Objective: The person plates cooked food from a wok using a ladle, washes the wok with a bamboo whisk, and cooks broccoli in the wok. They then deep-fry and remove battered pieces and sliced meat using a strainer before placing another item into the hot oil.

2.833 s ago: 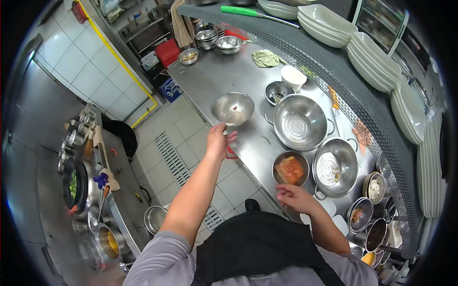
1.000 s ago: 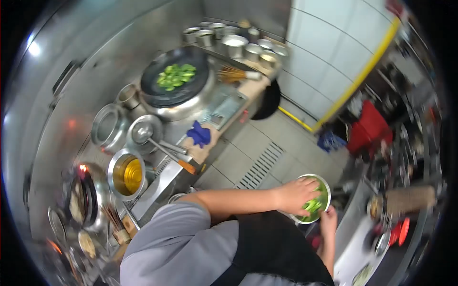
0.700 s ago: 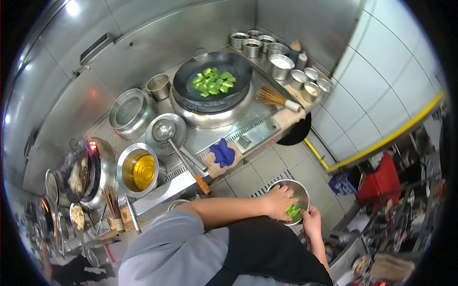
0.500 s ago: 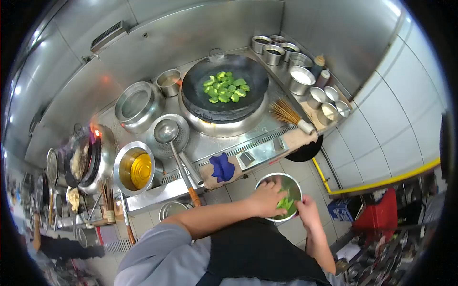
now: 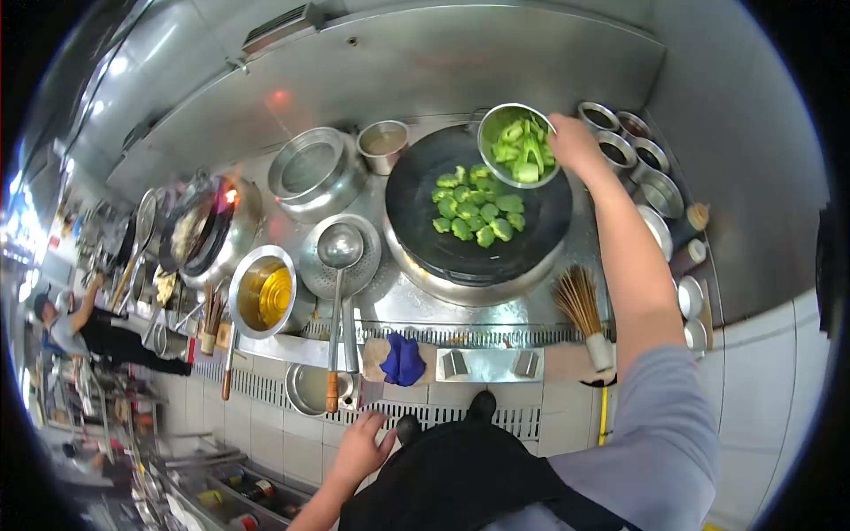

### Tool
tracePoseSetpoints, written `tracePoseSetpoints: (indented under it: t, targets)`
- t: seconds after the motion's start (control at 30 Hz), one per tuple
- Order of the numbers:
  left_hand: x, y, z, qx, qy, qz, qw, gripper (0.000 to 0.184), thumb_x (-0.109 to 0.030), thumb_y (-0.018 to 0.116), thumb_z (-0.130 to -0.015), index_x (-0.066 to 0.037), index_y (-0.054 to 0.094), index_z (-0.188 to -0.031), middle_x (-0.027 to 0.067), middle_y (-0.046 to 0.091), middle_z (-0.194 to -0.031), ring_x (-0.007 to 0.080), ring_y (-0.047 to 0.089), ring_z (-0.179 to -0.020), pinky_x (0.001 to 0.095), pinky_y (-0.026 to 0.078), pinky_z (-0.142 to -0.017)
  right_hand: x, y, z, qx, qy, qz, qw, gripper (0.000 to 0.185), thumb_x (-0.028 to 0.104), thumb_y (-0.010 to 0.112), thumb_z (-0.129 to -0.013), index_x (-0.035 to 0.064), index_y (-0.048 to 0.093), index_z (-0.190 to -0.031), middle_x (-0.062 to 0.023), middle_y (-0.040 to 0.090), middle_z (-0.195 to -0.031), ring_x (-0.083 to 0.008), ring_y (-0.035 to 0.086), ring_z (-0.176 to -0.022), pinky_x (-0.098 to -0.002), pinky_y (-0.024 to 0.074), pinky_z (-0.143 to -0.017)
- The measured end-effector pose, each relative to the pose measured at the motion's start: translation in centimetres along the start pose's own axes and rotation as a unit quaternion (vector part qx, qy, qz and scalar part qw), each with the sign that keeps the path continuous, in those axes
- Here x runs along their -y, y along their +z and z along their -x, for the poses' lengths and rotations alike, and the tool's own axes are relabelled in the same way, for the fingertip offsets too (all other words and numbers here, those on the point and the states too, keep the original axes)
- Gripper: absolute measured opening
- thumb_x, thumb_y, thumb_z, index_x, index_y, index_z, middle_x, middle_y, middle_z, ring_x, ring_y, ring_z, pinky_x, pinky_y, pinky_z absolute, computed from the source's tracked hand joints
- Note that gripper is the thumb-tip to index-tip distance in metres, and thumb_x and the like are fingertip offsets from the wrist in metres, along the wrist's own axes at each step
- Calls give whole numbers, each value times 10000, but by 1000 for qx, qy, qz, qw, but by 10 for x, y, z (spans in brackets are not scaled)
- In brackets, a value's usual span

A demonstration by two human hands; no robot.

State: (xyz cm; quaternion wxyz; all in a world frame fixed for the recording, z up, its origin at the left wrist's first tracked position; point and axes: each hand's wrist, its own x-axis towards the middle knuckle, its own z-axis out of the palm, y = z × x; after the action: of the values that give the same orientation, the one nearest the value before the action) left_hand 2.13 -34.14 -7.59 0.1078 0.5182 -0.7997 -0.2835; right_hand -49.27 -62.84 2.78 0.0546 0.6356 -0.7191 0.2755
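My right hand (image 5: 574, 143) grips the rim of a steel bowl (image 5: 485, 142), tilted over the far right side of the black wok (image 5: 416, 221). Sliced pale-green vegetable pieces (image 5: 526, 149) lie inside the bowl. Beneath it, several broccoli florets (image 5: 478, 211) sit in the middle of the wok. My left hand (image 5: 361, 450) is low in front of my body, holding nothing, its fingers loosely apart. Nearest to it are the wooden handle end of a ladle (image 5: 341, 246) and a steel pot (image 5: 306, 389). The ladle rests on a perforated strainer (image 5: 370, 261).
A pot of yellow oil (image 5: 273, 296), a blue cloth (image 5: 403, 361) and a bamboo brush (image 5: 580, 305) line the stove's front. Seasoning containers (image 5: 616, 152) stand at right. Flame shows by another wok (image 5: 190, 232) at left, where another person (image 5: 97, 327) stands.
My right hand has carried the bowl from in front of my body up over the wok. My left hand has come out of the bowl and moved left. The view has shifted.
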Motion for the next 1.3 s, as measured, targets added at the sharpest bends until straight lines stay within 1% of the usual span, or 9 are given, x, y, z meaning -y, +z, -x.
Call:
tracePoseSetpoints:
  t: [0.2, 0.3, 0.43, 0.7, 0.9, 1.13, 1.17, 1.27, 1.3]
  targets:
    - [27, 58, 177, 59, -401, -83, 911, 374, -310, 641, -798, -16, 589, -1024, 169, 594, -951, 344, 598, -903, 423, 472, -776, -6, 120, -81, 18, -66, 73, 995, 188, 75, 442, -855, 55, 545, -1011, -171, 595, -995, -377, 600, -882, -473, 482, -750]
    - [29, 90, 241, 138, -669, 18, 730, 420, -353, 647, -773, -2, 608, -1001, 176, 629, -930, 333, 615, -911, 411, 470, -767, 9, 152, -60, 92, -133, 148, 976, 188, 56, 458, -848, 32, 542, -1014, -179, 593, -977, -346, 620, -863, -452, 503, -719]
    - [6, 129, 295, 120, -670, 95, 726, 405, -344, 640, -780, -3, 616, -997, 179, 634, -938, 331, 617, -914, 406, 474, -776, 25, 137, -22, 140, -191, 112, 965, 175, 51, 471, -840, 20, 541, -998, -176, 590, -963, -354, 617, -864, -457, 506, -735]
    - [-13, 141, 290, 96, -618, 128, 769, 376, -326, 627, -795, -4, 630, -990, 186, 645, -953, 328, 621, -920, 396, 481, -794, 45, 81, -51, -130, -323, 284, 894, 88, 88, 526, -779, 30, 544, -843, -193, 539, -1077, -287, 628, -638, -390, 540, -546]
    - [-6, 125, 277, 60, -579, 119, 804, 359, -314, 619, -804, -5, 640, -986, 190, 651, -963, 325, 624, -923, 389, 486, -805, 80, -26, -49, -187, -220, 170, 942, 113, 102, 517, -806, 38, 548, -894, -158, 557, -1051, -312, 635, -706, -429, 529, -588]
    - [32, 156, 310, 40, -564, 109, 817, 385, -356, 623, -789, -3, 655, -938, 188, 669, -879, 324, 645, -864, 379, 495, -773, 64, 67, 7, 2, -117, 87, 989, 149, 89, 453, -833, 15, 537, -931, -237, 539, -1080, -384, 629, -766, -472, 513, -657]
    - [22, 148, 313, 44, -569, 115, 813, 388, -362, 623, -787, -1, 655, -929, 188, 668, -861, 326, 648, -842, 384, 500, -753, 73, 67, 23, 2, -192, 138, 972, 154, 76, 453, -825, 17, 544, -934, -258, 529, -1121, -376, 636, -795, -461, 520, -677]
    - [34, 164, 358, 27, -545, 118, 830, 364, -351, 610, -799, -10, 654, -918, 183, 666, -818, 335, 651, -755, 399, 510, -693, 52, 117, 28, 51, -190, 125, 973, 147, 110, 451, -838, 14, 532, -914, -229, 539, -1111, -384, 626, -770, -479, 508, -687]
    - [36, 164, 369, 35, -594, 138, 792, 370, -343, 644, -770, -13, 659, -936, 176, 668, -843, 309, 651, -815, 379, 493, -736, 51, 116, 21, 47, -174, 143, 973, 142, 108, 452, -838, 15, 529, -915, -227, 538, -1102, -382, 627, -766, -479, 508, -680]
